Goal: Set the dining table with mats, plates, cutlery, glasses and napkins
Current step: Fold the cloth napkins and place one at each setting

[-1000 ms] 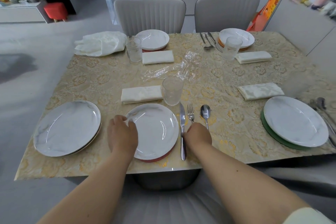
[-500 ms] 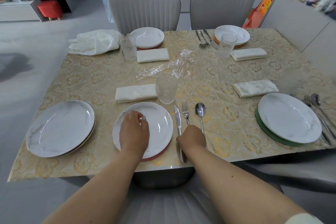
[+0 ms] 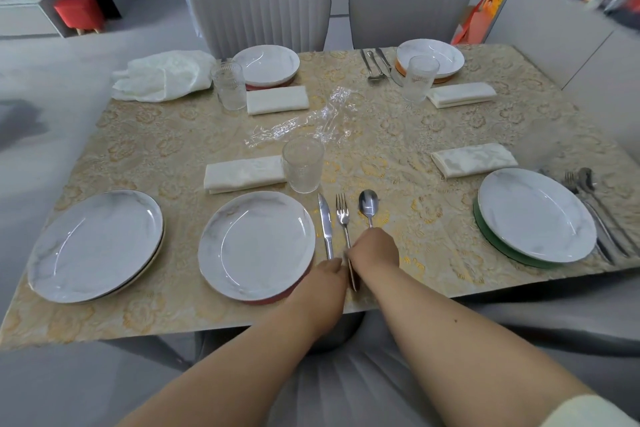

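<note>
Stainless steel knife (image 3: 325,225), fork (image 3: 343,218), spoon (image 3: 368,205), lower centre: rigid, light, slippery; best gripped by handles. Handle ends covered by left hand (image 3: 325,282) and right hand (image 3: 374,250); grips cannot be determined.

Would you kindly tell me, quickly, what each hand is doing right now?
Left hand: at the silver knife's handle end; grip cannot be told.
Right hand: curled over the silver fork and silver spoon handles; grip cannot be told.

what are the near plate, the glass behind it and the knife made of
Plate: looks like glazed ceramic, glossy white with grey marbling; melamine not ruled out. Glass: clear, textured wall; glass or plastic, can't tell. Knife: polished metal, likely stainless steel, mirror-bright blade.
</note>
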Demonstrator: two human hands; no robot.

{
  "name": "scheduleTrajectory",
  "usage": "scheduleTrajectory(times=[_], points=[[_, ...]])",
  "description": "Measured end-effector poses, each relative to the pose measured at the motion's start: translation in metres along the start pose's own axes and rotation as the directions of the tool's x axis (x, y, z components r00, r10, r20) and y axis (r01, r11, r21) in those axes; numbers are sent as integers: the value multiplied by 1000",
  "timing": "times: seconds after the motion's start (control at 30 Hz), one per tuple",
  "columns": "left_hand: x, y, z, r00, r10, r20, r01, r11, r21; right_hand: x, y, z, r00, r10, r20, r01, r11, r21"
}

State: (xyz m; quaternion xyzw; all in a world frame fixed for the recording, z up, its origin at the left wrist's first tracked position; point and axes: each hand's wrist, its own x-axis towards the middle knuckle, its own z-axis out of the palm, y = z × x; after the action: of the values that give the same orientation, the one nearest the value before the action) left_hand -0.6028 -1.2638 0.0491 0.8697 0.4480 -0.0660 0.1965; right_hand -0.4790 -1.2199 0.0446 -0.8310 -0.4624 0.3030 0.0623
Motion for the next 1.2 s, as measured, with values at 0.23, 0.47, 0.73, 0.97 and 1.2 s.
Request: scheduleTrajectory(times=[0.23, 0.47, 0.73, 0.97, 1.2], points=[[3, 4, 0, 998, -31, -63, 31, 1000, 0, 6, 7, -9, 999, 21, -36, -20, 1000, 8], [8, 8, -2, 996, -60, -66, 60, 998, 6, 20, 21, -26, 996, 19, -84, -16, 999, 44], [11, 16, 5, 992, -59, -111, 67, 995, 76, 25, 22, -23, 998, -2, -71, 3, 1000, 6], [11, 16, 5, 988, -86, -128, 94, 994, 59, 21, 21, -22, 998, 33, -53, -35, 999, -40], [13, 16, 6, 988, -75, -135, 86, 993, 80, 22, 22, -20, 996, -32, -79, 24, 995, -99]])
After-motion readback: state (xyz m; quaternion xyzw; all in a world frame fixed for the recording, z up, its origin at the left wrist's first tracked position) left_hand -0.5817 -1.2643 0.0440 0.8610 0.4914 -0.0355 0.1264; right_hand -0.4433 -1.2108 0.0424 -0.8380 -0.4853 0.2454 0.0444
